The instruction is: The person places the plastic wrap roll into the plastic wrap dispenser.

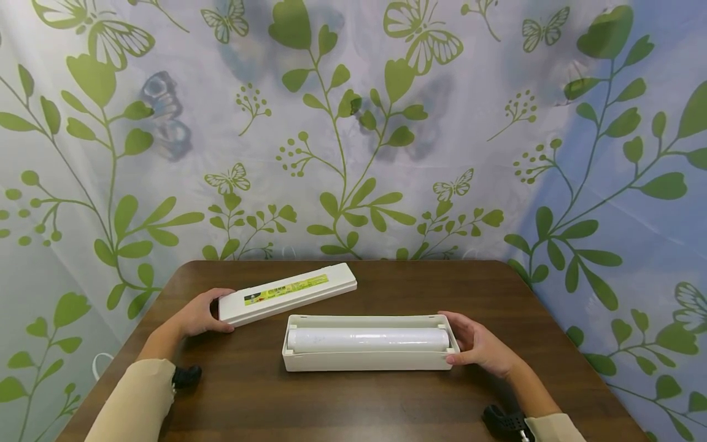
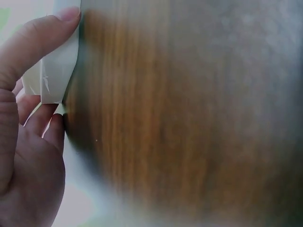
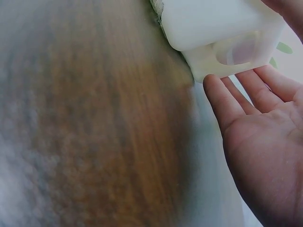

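A long white lid (image 1: 287, 301) with a yellow-green label lies tilted at the back left of the table, and my left hand (image 1: 200, 314) grips its left end between thumb and fingers. In the left wrist view the thumb presses one side of the white end (image 2: 59, 71), with the fingers on the other. Nearer the middle sits an uncovered white box (image 1: 367, 362) holding a white roll of what looks like plastic wrap (image 1: 367, 339). My right hand (image 1: 482, 345) holds the box's right end, thumb at the near corner and fingers at the far one.
The brown wooden table (image 1: 364, 405) has rounded back corners. Behind it and along the sides hangs a pale curtain (image 1: 353, 153) printed with green leaves and butterflies. A black strap (image 1: 186, 376) is at the left wrist, another black strap (image 1: 505, 422) at the right.
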A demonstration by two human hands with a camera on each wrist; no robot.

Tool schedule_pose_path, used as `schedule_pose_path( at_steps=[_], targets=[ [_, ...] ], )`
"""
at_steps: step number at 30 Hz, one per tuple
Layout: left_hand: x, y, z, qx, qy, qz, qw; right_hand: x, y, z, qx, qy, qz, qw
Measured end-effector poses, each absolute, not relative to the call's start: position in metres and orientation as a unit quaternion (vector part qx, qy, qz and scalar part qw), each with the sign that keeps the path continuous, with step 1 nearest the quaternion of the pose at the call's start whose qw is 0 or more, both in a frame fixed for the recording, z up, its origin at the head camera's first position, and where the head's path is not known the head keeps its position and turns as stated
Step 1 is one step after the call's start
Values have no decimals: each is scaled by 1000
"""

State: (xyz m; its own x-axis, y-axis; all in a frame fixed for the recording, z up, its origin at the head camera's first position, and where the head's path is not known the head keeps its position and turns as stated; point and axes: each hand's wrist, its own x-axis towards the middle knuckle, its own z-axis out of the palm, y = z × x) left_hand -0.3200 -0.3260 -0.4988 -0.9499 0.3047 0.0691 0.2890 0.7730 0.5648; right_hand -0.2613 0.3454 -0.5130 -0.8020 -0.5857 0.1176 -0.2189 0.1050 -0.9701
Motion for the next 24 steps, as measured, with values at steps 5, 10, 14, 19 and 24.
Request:
schedule_pose_path(
  at_steps=[5, 10, 14, 19, 24],
  targets=[
    [-318, -324, -498, 154, 940, 303, 16, -260, 346, -513, -266, 737, -604, 147],
    [-315, -323, -499, 154, 939, 306, 13, -260, 345, -514, -274, 735, -604, 143],
    [-312, -322, -500, 160, 934, 319, 12, -260, 344, -514, -279, 733, -604, 142],
    [-311, -321, -499, 164, 929, 331, 19, -259, 343, -513, -279, 735, -601, 140],
    [-310, -320, -500, 159, 930, 331, 18, -259, 344, -512, -280, 736, -601, 136]
  ],
)
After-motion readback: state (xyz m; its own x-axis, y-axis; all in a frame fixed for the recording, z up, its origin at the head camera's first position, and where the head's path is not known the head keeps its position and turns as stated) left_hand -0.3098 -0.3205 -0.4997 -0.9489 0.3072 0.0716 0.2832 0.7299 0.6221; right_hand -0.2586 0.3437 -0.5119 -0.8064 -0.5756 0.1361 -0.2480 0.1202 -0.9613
